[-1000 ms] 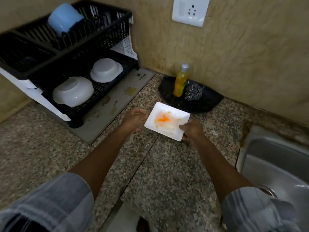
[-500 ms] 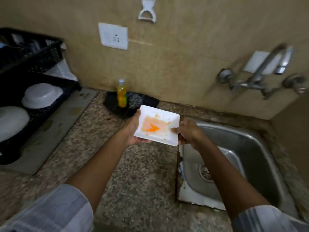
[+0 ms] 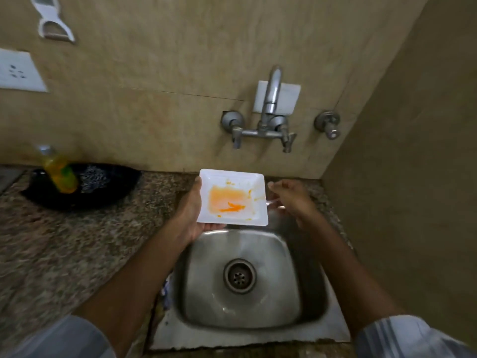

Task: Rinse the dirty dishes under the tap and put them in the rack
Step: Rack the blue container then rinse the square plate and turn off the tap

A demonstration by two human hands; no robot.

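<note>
Compared with half a second back, the whole view is swinging right: the dish rack is gone off the left edge and the steel sink (image 3: 242, 277) is now sitting square in the middle. The white square plate (image 3: 232, 197) is now hanging over the back edge of the sink, below and a bit left of the wall tap (image 3: 271, 109), still smeared with orange sauce. The right hand (image 3: 291, 198), which was pinching the plate's right edge before, is now off it and sitting just beside that edge with fingers loosely bent, gripping nothing as far as I can see. The left hand (image 3: 189, 210) is doing all the carrying now, cupping the plate from under its left side with the thumb along the rim.

Stuff that's hard to make out: the left-hand fingers are hiding under the plate, so I can't say how they're lying. The right fingertips are smearing with motion blur, and there's a pale streak near them I can't identify. The yellow soap bottle (image 3: 58, 171) is blurring badly too, standing on a black mat (image 3: 113, 192) next to a scrubber (image 3: 94, 175). The wall socket (image 3: 18, 71) is getting cut off at the left edge, and a white hook (image 3: 53, 20) is clipped at the top. No water is showing at the tap.
</note>
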